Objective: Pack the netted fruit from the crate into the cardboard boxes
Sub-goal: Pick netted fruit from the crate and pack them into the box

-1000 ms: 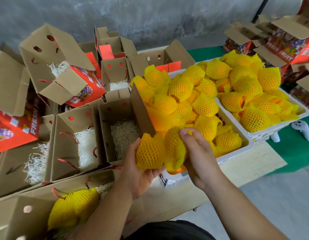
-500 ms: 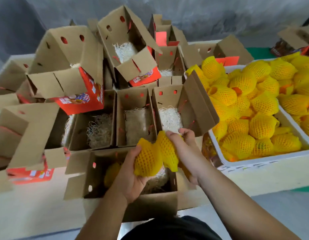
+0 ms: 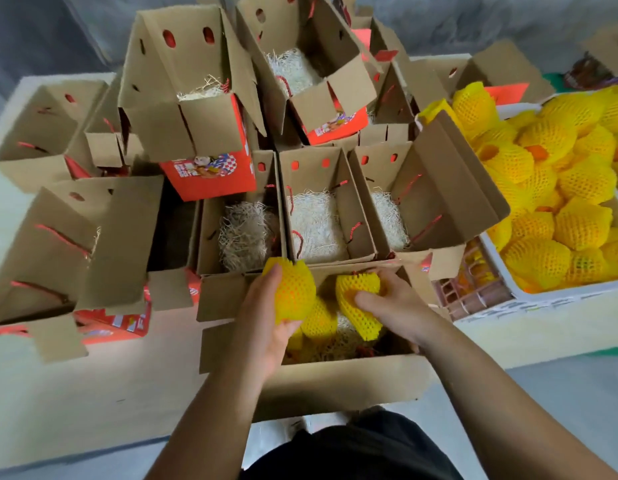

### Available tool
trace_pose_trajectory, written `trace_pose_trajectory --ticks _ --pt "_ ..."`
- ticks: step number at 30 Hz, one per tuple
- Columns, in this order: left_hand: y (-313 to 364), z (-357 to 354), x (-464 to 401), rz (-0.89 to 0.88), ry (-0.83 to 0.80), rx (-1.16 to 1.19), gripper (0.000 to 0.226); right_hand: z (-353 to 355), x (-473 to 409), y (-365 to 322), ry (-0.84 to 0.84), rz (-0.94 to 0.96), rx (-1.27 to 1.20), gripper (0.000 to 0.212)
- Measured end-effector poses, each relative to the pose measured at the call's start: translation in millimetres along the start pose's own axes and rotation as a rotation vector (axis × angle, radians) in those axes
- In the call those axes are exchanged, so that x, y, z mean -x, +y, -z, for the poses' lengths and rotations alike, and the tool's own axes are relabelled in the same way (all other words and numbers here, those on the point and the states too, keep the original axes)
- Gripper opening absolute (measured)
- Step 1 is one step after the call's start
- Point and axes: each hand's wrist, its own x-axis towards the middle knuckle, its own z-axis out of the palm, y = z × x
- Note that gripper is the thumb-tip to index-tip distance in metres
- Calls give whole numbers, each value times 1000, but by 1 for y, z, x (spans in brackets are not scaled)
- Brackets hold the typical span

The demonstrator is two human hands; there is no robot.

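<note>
Each hand (image 3: 266,327) (image 3: 397,303) holds 1 netted fruit (image 3: 293,292) (image 3: 357,299) over box (image 3: 335,375).

The near box (image 3: 335,382) sits at the front edge of the surface (image 3: 92,393), with fruit (image 3: 319,318) inside. Both hands are over it: the left hand (image 3: 266,327) holds one fruit (image 3: 293,292), the right hand (image 3: 397,303) another (image 3: 359,299). Behind stand three open boxes (image 3: 318,202) in a row, more stacked behind them. The crate (image 3: 543,299) lies to the right.
</note>
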Motion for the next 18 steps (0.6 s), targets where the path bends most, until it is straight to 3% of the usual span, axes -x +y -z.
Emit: trace_pose_trajectory --ticks 2,3,5,7,8,10,12,15,18 --pt "-1 12 -3 -86 95 -23 38 -7 -14 7 -66 -65 288 44" --pt "-2 15 -4 -86 109 -39 34 -11 -24 7 -96 -115 438 51" --pt "1 12 -1 -116 130 -66 50 -24 -45 7 -118 -203 637 66" --pt "-1 9 0 -148 201 -91 71 -35 -65 15 -103 -258 718 62" --pt "-3 7 1 -157 225 -77 78 -41 -73 21 -100 -293 708 64" --pt "-5 4 2 -122 255 -93 82 -54 -81 32 -111 -387 669 88" --pt "-4 6 1 -46 254 -99 68 -59 -84 37 -109 -424 739 98" --pt "-1 12 -2 117 247 -110 51 -43 -66 19 -114 -363 751 91" --pt "-4 14 -3 105 213 -226 42 -27 -32 7 55 -133 431 63"
